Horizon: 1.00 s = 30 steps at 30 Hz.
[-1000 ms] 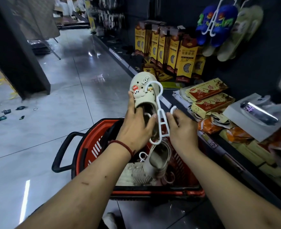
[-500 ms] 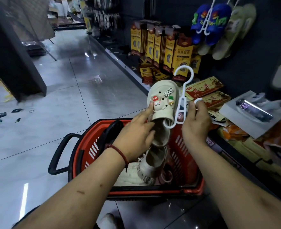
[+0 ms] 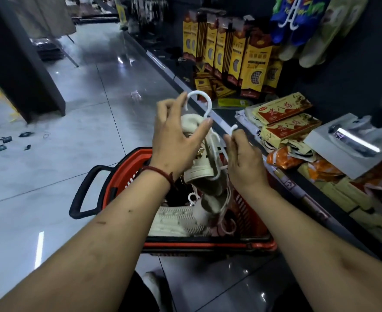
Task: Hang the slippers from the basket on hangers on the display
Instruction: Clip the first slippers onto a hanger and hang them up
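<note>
My left hand [image 3: 176, 140] holds a cream clog slipper [image 3: 202, 170] above the red basket [image 3: 208, 244], fingers wrapped over its top near the white hanger's hook [image 3: 199, 97]. My right hand [image 3: 244, 163] pinches the white hanger's side arm [image 3: 232, 129], which runs along the slipper. More cream slippers [image 3: 176, 221] and white hangers lie in the basket. On the dark display wall hang blue slippers [image 3: 295, 21] and pale green slippers [image 3: 325, 32] on hangers.
The shelf on the right carries yellow-brown boxes [image 3: 241, 52], flat red-yellow packets [image 3: 284, 115], orange bags and a grey box [image 3: 352, 143]. The basket's black handle [image 3: 84, 190] sticks out left over the glossy tiled floor. Small dark scraps [image 3: 5, 140] lie far left.
The slipper has turned so its decorated top faces away, and the hanger hook now points up by my left fingers. My left hand has shifted over the slipper's top; the right hand moved down slightly.
</note>
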Motion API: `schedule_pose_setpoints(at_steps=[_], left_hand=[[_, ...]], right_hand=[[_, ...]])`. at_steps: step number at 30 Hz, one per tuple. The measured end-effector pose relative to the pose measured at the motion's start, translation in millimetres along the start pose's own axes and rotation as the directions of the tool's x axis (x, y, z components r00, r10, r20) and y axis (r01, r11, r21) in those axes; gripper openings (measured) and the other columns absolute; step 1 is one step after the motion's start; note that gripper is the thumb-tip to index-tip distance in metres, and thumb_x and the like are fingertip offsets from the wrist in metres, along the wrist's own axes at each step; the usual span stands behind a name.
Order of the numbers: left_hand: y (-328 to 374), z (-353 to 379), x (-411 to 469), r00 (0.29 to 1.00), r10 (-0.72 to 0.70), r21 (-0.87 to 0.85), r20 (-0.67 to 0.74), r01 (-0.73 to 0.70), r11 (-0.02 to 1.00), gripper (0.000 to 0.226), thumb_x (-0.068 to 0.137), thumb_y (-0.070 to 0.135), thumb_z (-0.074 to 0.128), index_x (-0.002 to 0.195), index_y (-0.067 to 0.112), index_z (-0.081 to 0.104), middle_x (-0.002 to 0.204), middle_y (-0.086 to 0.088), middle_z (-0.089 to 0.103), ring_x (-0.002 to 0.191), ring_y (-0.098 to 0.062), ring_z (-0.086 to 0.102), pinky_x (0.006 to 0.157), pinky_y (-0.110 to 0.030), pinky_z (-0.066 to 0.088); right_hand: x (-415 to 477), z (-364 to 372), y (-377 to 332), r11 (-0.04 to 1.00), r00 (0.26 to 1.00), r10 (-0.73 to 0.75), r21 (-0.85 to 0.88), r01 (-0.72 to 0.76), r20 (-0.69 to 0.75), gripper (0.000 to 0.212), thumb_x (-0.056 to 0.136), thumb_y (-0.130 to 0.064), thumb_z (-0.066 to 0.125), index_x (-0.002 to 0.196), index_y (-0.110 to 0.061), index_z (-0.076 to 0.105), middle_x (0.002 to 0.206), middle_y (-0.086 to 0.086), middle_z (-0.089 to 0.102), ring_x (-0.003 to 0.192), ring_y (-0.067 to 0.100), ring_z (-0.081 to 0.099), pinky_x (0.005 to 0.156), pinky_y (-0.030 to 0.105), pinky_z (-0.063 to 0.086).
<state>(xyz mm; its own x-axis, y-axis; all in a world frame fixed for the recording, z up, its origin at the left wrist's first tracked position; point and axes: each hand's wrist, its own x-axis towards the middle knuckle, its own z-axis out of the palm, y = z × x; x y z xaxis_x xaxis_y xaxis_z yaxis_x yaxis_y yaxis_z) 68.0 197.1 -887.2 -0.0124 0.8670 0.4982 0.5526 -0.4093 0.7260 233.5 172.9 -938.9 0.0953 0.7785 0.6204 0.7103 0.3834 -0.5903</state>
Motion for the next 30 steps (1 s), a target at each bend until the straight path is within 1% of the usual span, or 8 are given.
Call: schedule_pose_setpoints(at_steps=[3, 10, 13, 17, 21, 24, 26, 30], left_hand=[[-1.5, -2.5, 4.6, 0.992, -0.108, -0.078, 0.070, 0.114, 0.990, 0.048, 0.084, 0.061, 0.063, 0.125, 0.037, 0.055, 0.109, 0.014, 0.063, 0.105, -0.018, 0.063, 0.092, -0.046, 0.055], [3.8, -12.6, 6.2, 0.910, -0.306, -0.498, 0.278, 0.409, 0.764, 0.048, 0.082, 0.019, 0.084, 0.124, 0.013, 0.060, 0.097, 0.000, 0.079, 0.098, -0.014, 0.074, 0.097, -0.040, 0.057], [-1.8, -17.0, 3.1, 0.901, -0.317, -0.408, 0.296, 0.420, 0.811, 0.039, 0.081, 0.015, 0.084, 0.116, 0.011, 0.067, 0.090, -0.005, 0.079, 0.092, -0.016, 0.076, 0.091, -0.036, 0.059], [-8.1, -12.9, -4.1, 0.898, -0.292, -0.314, 0.328, 0.395, 0.863, 0.009, 0.085, 0.016, 0.079, 0.092, 0.011, 0.078, 0.091, -0.010, 0.078, 0.092, -0.024, 0.075, 0.090, -0.045, 0.060], [-15.2, -10.2, -1.4, 0.932, -0.321, -0.289, 0.170, 0.358, 0.888, 0.009, 0.088, 0.024, 0.076, 0.089, 0.017, 0.080, 0.082, -0.002, 0.078, 0.088, -0.027, 0.074, 0.087, -0.049, 0.059], [-24.9, -18.7, 5.2, 0.942, -0.330, -0.211, 0.052, 0.334, 0.919, 0.010, 0.087, 0.034, 0.076, 0.084, 0.025, 0.080, 0.075, 0.006, 0.076, 0.079, -0.021, 0.074, 0.080, -0.047, 0.061], [-34.3, -24.0, 7.9, 0.938, -0.346, -0.179, 0.020, 0.343, 0.922, 0.009, 0.084, 0.038, 0.076, 0.081, 0.030, 0.079, 0.070, 0.009, 0.074, 0.072, -0.019, 0.072, 0.077, -0.046, 0.061], [-47.0, -22.7, 4.8, 0.928, -0.370, -0.098, 0.029, 0.371, 0.923, 0.007, 0.077, 0.041, 0.077, 0.078, 0.035, 0.079, 0.068, 0.011, 0.074, 0.073, -0.017, 0.073, 0.078, -0.044, 0.061]], right_hand=[[-5.3, 4.3, -1.2, 0.999, 1.000, -0.022, 0.045, 0.021, 0.022, 0.025, 0.107, -0.027, 0.041, 0.089, -0.009, 0.045, 0.063, -0.005, 0.046, 0.053, 0.020, 0.044, 0.049, 0.039, 0.035], [-4.1, 5.6, 0.5, 0.997, 1.000, -0.014, 0.070, 0.013, 0.010, 0.021, 0.106, -0.022, 0.043, 0.089, -0.012, 0.045, 0.057, -0.013, 0.039, 0.049, 0.002, 0.045, 0.045, 0.021, 0.025], [-2.4, 8.8, 0.4, 0.996, 0.999, -0.033, 0.088, 0.029, 0.037, 0.023, 0.107, -0.025, 0.043, 0.089, -0.011, 0.045, 0.059, -0.008, 0.044, 0.051, 0.016, 0.048, 0.043, 0.025, 0.031], [-3.5, 18.7, -5.2, 0.992, 0.996, -0.046, 0.119, 0.036, 0.080, 0.024, 0.107, -0.023, 0.042, 0.089, -0.008, 0.046, 0.062, -0.010, 0.041, 0.053, 0.003, 0.042, 0.047, 0.018, 0.031], [2.1, 22.4, -14.0, 0.984, 0.990, -0.051, 0.176, 0.028, 0.131, 0.026, 0.107, -0.026, 0.040, 0.089, -0.011, 0.050, 0.067, -0.008, 0.045, 0.060, 0.003, 0.045, 0.055, 0.018, 0.031], [2.0, 22.7, 6.7, 0.983, 0.981, 0.164, 0.068, -0.172, 0.107, 0.025, 0.107, -0.037, 0.038, 0.091, -0.021, 0.049, 0.074, -0.005, 0.053, 0.067, 0.010, 0.050, 0.054, 0.024, 0.033], [-4.9, 27.9, 37.6, 0.866, 0.842, 0.500, -0.122, -0.485, 0.200, 0.027, 0.102, -0.043, 0.047, 0.105, -0.016, 0.051, 0.090, 0.003, 0.062, 0.075, 0.019, 0.055, 0.055, 0.026, 0.036], [-43.4, 41.8, 63.8, 0.450, 0.199, 0.846, -0.460, -0.766, 0.496, 0.048, 0.091, -0.050, 0.065, 0.116, -0.012, 0.048, 0.098, 0.013, 0.062, 0.066, 0.029, 0.063, 0.044, 0.023, 0.046]])
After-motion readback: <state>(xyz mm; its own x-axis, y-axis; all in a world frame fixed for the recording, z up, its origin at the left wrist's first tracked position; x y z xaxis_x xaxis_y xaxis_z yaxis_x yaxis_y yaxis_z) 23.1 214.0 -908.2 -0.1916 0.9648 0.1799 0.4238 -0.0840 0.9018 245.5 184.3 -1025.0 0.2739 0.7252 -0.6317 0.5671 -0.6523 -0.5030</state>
